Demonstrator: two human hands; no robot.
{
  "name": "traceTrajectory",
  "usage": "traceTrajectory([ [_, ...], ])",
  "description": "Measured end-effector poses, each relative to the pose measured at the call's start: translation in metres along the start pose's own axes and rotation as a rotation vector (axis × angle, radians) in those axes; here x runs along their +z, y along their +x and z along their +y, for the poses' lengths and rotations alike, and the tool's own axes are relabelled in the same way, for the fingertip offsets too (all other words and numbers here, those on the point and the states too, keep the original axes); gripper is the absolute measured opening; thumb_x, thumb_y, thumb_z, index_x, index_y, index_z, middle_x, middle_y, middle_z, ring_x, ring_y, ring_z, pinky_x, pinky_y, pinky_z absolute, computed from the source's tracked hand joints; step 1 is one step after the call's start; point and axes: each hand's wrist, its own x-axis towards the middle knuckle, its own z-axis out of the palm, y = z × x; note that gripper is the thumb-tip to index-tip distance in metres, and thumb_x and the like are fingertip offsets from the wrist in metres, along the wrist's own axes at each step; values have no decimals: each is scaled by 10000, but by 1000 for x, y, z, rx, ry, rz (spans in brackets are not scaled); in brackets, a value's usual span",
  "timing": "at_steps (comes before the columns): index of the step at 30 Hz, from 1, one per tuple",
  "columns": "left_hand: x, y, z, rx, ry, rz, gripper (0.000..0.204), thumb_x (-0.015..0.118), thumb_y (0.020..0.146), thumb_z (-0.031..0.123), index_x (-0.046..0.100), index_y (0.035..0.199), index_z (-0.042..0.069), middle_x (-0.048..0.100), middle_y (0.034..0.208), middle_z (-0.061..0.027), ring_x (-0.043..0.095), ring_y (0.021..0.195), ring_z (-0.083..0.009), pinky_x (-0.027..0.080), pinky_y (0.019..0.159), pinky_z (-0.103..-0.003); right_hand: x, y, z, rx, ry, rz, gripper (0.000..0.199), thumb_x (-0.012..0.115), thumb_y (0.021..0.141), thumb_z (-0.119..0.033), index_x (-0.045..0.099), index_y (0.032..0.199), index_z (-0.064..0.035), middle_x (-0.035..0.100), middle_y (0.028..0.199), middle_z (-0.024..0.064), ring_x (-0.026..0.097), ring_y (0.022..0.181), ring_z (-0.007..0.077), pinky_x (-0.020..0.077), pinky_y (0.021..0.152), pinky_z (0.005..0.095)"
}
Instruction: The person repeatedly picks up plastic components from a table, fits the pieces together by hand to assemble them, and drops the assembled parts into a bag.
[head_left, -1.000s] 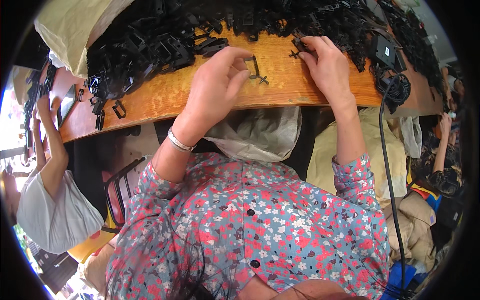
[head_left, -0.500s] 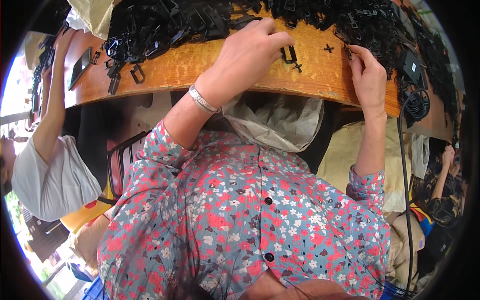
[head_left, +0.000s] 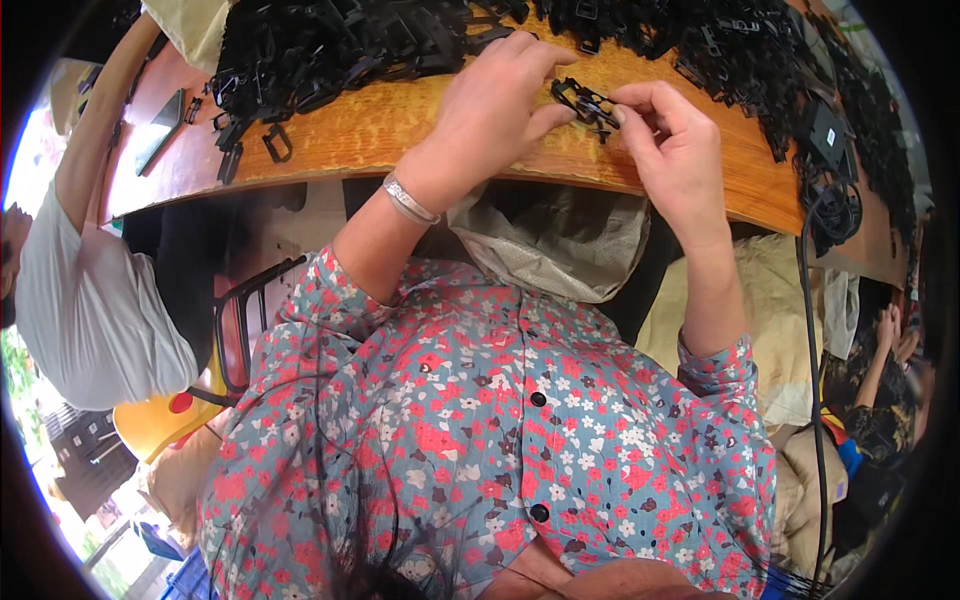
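Where the right hand (head_left: 675, 150) is seen nearer two o'clock half a second earlier, it is now found closer to one o'clock, and the small black part (head_left: 603, 103) in its grasp is brought over to the black frame (head_left: 565, 92) on the tabletop. Two pieces are thereby gathered between the hands; whether they touch cannot be told. The part is pinched by right thumb and fingers. Nothing is clearly gripped by the left hand (head_left: 490, 110) at twelve o'clock, its thumb and forefinger being spread beside the frame. Slender, plastic-looking bars are shown by both pieces, and similar glossy shapes are tangled in the heap (head_left: 340, 45) at eleven o'clock. The wooden table (head_left: 360, 130) is worn into pale, mottled patches; below, a creased greyish sack (head_left: 580, 255) is seen.
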Motion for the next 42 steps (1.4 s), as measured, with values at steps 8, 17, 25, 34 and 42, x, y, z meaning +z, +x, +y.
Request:
traceTrajectory([
  [8, 7, 0, -5, 39, 59, -21, 392, 813, 842, 178, 694, 1204, 88, 655, 1004, -101, 643, 1021, -340, 529, 856, -446, 25, 10, 6, -168, -192, 118, 87, 750, 885, -33, 695, 952, -40, 702, 893, 115, 710, 741, 282, 559, 681, 377],
  [17, 8, 0, -4, 30, 71, -12, 364, 814, 836, 176, 689, 1165, 85, 657, 992, -102, 643, 1009, -342, 529, 851, -449, 20, 12, -2, -254, -441, 43, 76, 729, 882, -56, 675, 934, -45, 689, 901, 128, 694, 830, 370, 556, 719, 459],
  [25, 8, 0, -4, 41, 54, 15, 429, 814, 834, 155, 688, 1237, 82, 673, 1020, -112, 659, 994, -331, 542, 855, -432, 20, 16, 1, -207, -460, 14, 77, 721, 895, -85, 695, 949, -36, 715, 907, 141, 706, 840, 373, 557, 729, 463],
  [34, -6, -4, 13, -164, -225, -47, 438, 786, 915, 130, 671, 1327, 36, 691, 1047, -86, 667, 875, -168, 556, 774, -313, 15, 5, -6, -145, -160, 111, 115, 741, 888, 11, 702, 996, 10, 716, 899, 141, 703, 734, 265, 555, 670, 365],
  [42, 1, -11, 34, -446, -1225, -18, 394, 674, 1053, 156, 607, 1411, 4, 704, 1215, -52, 682, 1040, -117, 597, 871, -275, 14, -8, -27, -181, 98, 223, 129, 735, 908, 67, 708, 1029, 29, 684, 873, 66, 640, 686, 114, 521, 620, 264],
])
